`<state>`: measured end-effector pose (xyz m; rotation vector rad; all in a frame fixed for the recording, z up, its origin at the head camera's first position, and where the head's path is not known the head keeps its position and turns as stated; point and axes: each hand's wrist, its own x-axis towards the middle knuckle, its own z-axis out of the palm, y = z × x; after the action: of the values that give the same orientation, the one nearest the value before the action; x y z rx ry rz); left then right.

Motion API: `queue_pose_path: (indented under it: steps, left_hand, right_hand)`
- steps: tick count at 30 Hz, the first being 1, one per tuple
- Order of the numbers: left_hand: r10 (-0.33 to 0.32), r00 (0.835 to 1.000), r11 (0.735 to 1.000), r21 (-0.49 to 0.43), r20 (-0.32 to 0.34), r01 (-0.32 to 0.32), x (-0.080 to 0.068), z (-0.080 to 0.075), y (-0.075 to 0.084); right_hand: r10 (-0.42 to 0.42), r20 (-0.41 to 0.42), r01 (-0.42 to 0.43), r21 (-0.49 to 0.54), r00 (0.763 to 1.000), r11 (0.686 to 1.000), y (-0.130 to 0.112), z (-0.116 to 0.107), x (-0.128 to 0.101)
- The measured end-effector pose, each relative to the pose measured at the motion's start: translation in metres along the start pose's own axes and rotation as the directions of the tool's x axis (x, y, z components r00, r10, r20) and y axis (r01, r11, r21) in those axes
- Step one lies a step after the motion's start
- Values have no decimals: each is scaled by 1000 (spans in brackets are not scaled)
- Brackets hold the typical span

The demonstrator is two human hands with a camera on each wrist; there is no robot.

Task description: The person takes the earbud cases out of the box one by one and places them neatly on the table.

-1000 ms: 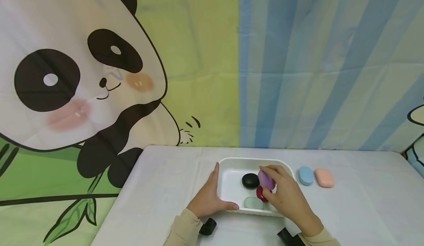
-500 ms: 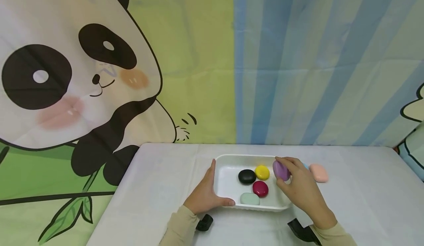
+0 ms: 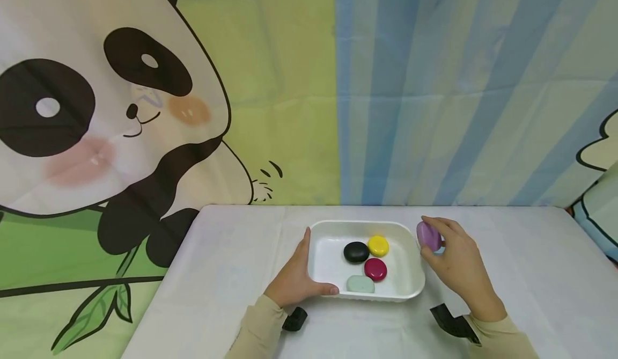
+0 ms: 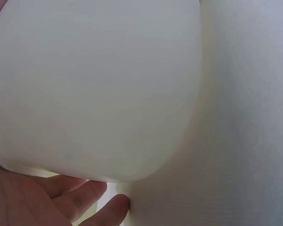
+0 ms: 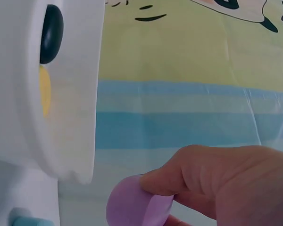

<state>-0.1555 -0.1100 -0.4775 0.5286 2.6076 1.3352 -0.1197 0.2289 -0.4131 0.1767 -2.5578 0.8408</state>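
Note:
In the head view my right hand (image 3: 461,262) pinches a smooth purple oval piece (image 3: 428,236), like a small soap bar, just outside the right end of a white tray (image 3: 403,281). The right wrist view shows the thumb pressed on that purple piece (image 5: 132,202). My left hand (image 3: 301,276) rests spread at the tray's left end, thumb along the near rim and fingers along the side. Inside the tray lie a black oval (image 3: 356,252), a yellow round piece (image 3: 378,246), a red round piece (image 3: 375,269) and a pale green piece (image 3: 360,284).
A blue piece (image 3: 440,250) on the white table (image 3: 541,273) is mostly hidden behind my right hand. A curtain with a panda print (image 3: 159,117) hangs behind the table. Black straps (image 3: 454,321) are at both wrists.
The purple piece has been carried from inside the tray, over its right rim, to beyond it. The yellow piece has come into sight. The pink piece is now hidden. My left hand stays at the tray.

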Motion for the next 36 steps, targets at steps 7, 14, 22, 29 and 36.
queue_pose_path:
  steps: [7,14,22,29,36]
  left_hand:
    - [-13,1000,1000,4,9,13,0,-1,1]
    - [-29,1000,1000,2,9,29,1,-1,1]
    - [-17,1000,1000,5,11,17,1,-1,1]
    - [-25,1000,1000,-15,10,25,0,-1,1]
    - [-21,1000,1000,-3,4,21,-1,-2,3]
  right_hand:
    - [27,-20,-27,-18,999,999,14,-8,2]
    - [88,-41,-89,-40,995,995,33,-13,3]
    - [154,-39,-156,-49,987,987,51,-14,3]
    - [182,-51,-183,-30,982,983,62,-16,2]
    - [171,-48,-174,-63,984,983,77,-16,2]
